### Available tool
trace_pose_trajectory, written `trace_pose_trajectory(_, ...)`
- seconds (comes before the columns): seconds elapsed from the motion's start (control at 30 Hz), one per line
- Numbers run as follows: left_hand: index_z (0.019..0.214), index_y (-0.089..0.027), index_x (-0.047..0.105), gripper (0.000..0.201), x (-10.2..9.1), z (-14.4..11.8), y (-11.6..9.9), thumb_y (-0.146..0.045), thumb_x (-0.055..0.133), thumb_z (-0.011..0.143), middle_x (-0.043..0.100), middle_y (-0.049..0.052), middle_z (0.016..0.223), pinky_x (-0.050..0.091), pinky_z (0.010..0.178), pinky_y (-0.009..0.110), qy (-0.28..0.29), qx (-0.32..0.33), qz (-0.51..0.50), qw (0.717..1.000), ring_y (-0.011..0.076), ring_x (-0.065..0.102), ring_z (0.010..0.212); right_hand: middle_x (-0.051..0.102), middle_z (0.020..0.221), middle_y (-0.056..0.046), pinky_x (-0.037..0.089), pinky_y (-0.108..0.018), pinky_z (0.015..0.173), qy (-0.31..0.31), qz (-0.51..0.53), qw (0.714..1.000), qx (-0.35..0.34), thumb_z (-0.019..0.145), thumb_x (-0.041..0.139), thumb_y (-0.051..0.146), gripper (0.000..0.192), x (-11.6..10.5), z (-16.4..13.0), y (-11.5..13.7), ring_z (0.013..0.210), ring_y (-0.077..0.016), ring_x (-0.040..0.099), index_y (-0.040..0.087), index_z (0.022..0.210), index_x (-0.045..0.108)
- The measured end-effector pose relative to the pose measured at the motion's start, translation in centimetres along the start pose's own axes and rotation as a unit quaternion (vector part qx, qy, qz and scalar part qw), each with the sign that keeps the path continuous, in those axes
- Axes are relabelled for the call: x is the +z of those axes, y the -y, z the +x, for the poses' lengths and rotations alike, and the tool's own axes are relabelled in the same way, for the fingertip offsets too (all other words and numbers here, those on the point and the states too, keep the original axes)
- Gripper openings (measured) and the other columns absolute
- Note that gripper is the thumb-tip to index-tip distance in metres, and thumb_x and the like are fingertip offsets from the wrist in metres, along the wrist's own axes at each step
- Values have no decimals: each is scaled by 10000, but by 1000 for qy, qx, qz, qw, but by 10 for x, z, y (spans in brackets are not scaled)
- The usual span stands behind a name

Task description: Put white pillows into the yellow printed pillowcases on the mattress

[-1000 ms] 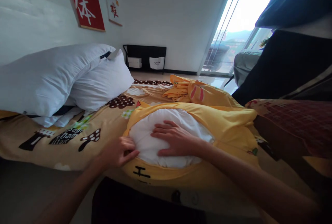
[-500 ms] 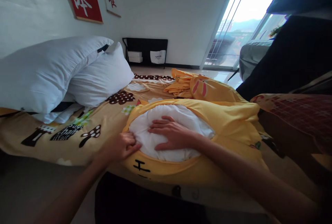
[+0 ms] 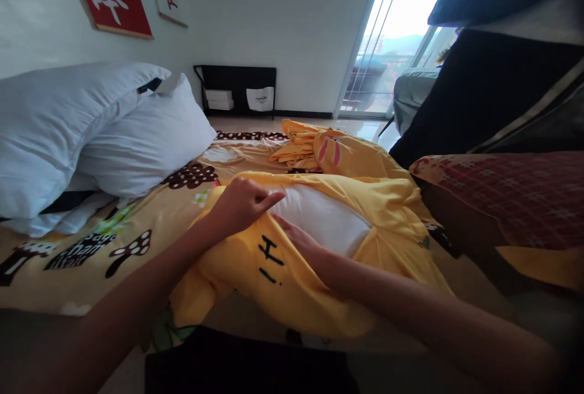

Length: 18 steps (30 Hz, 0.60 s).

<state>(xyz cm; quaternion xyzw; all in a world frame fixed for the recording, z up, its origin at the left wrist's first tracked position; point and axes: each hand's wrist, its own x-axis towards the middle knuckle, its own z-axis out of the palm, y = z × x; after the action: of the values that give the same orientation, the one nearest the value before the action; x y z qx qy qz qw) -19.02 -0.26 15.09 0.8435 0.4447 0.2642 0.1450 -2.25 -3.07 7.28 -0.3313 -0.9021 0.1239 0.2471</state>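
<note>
A white pillow [image 3: 328, 217] shows through the opening of a yellow pillowcase [image 3: 241, 272] with black lettering, lying on the bed. My left hand [image 3: 244, 202] is closed around the pillowcase's edge and holds it raised over the near left part of the pillow. My right hand [image 3: 298, 242] reaches in through the opening, against the pillow. Its fingers are mostly hidden beneath the yellow cloth.
White pillows [image 3: 137, 145] are piled at the left on a patterned bedsheet [image 3: 159, 205]. More yellow fabric [image 3: 356, 154] lies crumpled beyond the pillowcase. At right stands a person in dark clothes [image 3: 474, 90], beside red patterned cloth [image 3: 497, 193]. A black shelf [image 3: 237, 78] stands against the wall.
My left hand has moved up and right, pulling the pillowcase's edge over part of the pillow. My right hand, formerly flat on the pillow, has slid partly under the cloth.
</note>
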Motion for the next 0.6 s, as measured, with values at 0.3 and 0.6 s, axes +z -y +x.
trace_pose_trajectory(0.3,526,-176,537,682,30,-146,85,-627,214,924,612,57,578,351,592,294,162,-187,97,964,173,563,574,661,1235,-75,458,-344,1020,29,-95,993,65,942,491,375,352,-100,-39,-66,1142,-195,609,220,1225,632)
trace_pose_trajectory(0.6,1239,-143,548,454,7,-73,82,-314,474,825,576,152,1266,419,990,410,60,-166,293,940,305,527,1188,451,1457,-184,446,-508,966,101,-323,894,293,799,474,126,767,-86,-57,-50,1301,-340,465,199,1531,259)
